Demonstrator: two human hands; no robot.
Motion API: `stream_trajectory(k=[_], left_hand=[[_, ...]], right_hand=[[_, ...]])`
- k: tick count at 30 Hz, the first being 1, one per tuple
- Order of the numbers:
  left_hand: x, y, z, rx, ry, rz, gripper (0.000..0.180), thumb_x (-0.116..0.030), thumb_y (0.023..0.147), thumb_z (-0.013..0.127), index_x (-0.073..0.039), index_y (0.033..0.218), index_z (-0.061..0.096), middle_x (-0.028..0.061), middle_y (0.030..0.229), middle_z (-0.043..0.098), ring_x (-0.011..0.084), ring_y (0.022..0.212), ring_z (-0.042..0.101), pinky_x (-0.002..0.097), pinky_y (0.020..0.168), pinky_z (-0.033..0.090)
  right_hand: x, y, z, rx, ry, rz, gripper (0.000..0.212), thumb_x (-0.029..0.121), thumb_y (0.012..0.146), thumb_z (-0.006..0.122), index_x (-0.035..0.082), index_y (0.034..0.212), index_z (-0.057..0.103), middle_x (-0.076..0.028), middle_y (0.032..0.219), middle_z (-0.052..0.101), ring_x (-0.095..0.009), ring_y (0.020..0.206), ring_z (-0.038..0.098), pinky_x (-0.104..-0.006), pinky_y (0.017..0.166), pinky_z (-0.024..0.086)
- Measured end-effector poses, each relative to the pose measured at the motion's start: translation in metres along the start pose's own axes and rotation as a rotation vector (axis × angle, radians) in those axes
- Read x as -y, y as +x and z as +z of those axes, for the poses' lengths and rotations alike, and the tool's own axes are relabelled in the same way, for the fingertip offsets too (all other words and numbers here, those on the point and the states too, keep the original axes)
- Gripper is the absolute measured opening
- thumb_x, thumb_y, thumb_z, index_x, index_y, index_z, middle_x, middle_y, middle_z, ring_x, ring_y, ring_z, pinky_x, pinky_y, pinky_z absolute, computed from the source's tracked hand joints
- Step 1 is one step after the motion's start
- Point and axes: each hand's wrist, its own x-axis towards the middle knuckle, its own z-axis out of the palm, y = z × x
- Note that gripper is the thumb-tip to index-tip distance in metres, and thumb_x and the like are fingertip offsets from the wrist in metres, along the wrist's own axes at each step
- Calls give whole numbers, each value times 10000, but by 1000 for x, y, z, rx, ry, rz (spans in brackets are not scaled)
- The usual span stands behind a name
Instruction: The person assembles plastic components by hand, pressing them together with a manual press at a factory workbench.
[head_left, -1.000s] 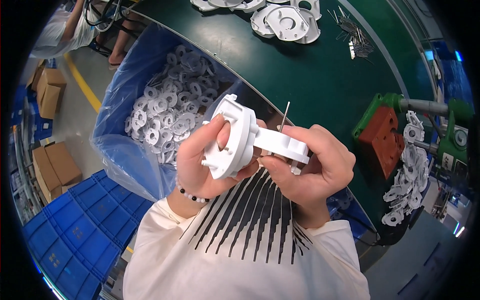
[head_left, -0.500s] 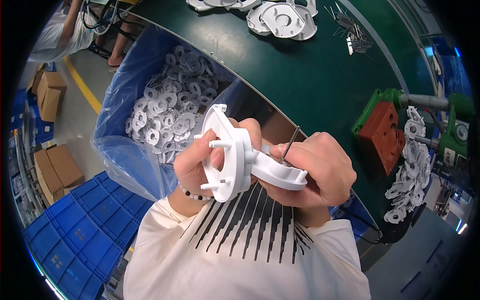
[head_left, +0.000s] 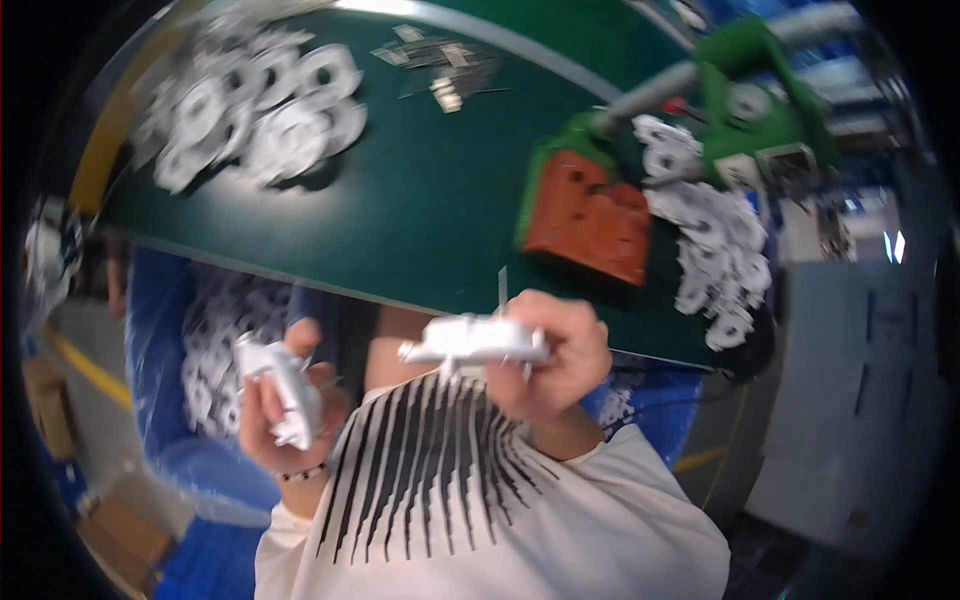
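My left hand, a beaded band at its wrist, is closed around a white plastic ring-shaped housing part, held tilted near the blue-lined bin. Apart from it, my right hand grips a second white plastic part in front of my shirt, seen edge-on. A thin metal pin stands up beside the right fingertips; whether it sits in the part or between the fingers I cannot tell. Both hands are somewhat blurred.
A green table carries stacked white housings, loose metal pins, a green hand press with an orange-brown block, and a heap of white parts. More white rings fill a blue-lined bin at left.
The two white parts, close together before, are now apart. My left hand has moved away to the left with its part. The whole view has swung rightward and blurred.
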Motion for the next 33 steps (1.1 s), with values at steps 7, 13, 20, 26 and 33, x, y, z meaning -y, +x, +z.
stream_trajectory(k=[7, 13, 20, 26, 33], left_hand=[[21, 43, -2, 117, 162, -157, 323, -290, 888, 314, -96, 648, 408, 104, 1060, 378, 118, 658, 402, 217, 488, 360], [34, 67, -5, 120, 321, -143, 292, -271, 881, 323, -106, 658, 415, 115, 1054, 409, 111, 650, 430, 214, 495, 361], [43, 80, -19, -33, 598, -122, 264, -256, 883, 320, -96, 687, 396, 134, 1064, 453, 93, 683, 442, 209, 525, 355], [52, 95, -19, -90, 633, -104, 251, -254, 876, 342, -94, 692, 404, 157, 1077, 479, 96, 695, 456, 199, 531, 360], [64, 105, -17, -101, 572, -169, 225, -213, 875, 376, -45, 740, 444, 94, 904, 507, 113, 756, 456, 230, 642, 367]], right_hand=[[-14, 13, -79, -380, -89, 591, 317, -28, 778, 487, -24, 1076, 381, -122, 916, 562, -115, 728, 578, -165, 447, 470], [-50, 26, -94, -410, -189, 466, 194, 3, 767, 527, -45, 952, 496, -91, 778, 592, -76, 604, 559, -187, 478, 419], [-60, 41, -114, -114, -776, 391, 123, 94, 689, 626, 30, 791, 601, -60, 708, 567, -128, 474, 420, -254, 467, 359], [-61, 40, -110, 6, -1052, 186, 228, 106, 680, 629, 50, 901, 628, -97, 1039, 516, -231, 830, 476, -320, 748, 387], [-53, 32, -109, 49, -1160, 280, 299, 97, 643, 650, 55, 937, 615, -115, 1090, 495, -265, 967, 452, -354, 821, 362]])
